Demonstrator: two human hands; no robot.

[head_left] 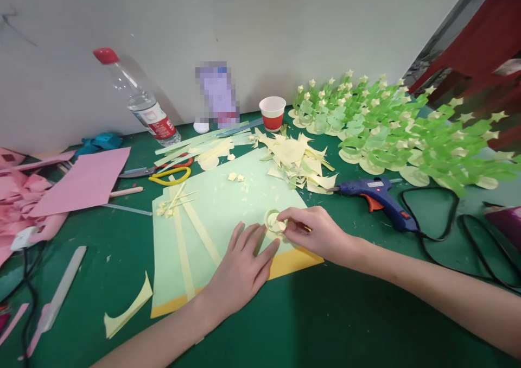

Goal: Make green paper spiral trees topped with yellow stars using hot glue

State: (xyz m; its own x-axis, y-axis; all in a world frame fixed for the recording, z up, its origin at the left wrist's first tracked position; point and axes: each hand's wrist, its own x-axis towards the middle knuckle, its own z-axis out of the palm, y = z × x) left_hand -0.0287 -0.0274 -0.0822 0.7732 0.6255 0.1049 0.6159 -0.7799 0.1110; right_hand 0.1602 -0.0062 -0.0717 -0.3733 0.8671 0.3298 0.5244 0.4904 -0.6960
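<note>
On the pale green paper sheet [211,194], a small ring of light paper [275,221] stands on a round pale yellow disc. My right hand [315,228] pinches at the ring's right side, thumb and fingertips partly hidden. My left hand [246,259] lies flat on the sheet with fingers apart, its tips close to the disc's left edge. Two pale yellow strips [199,232] run across the sheet left of that hand. A small bunch of thin yellow stems with stars [175,202] rests at the sheet's upper left.
A blue glue gun [380,194] with a black cord lies at right, before rows of green paper plants [374,124]. Yellow scraps [299,156], a paper cup [272,113], a bottle [150,113] and scissors [171,175] stand or lie behind. Pink paper [87,181] is at left.
</note>
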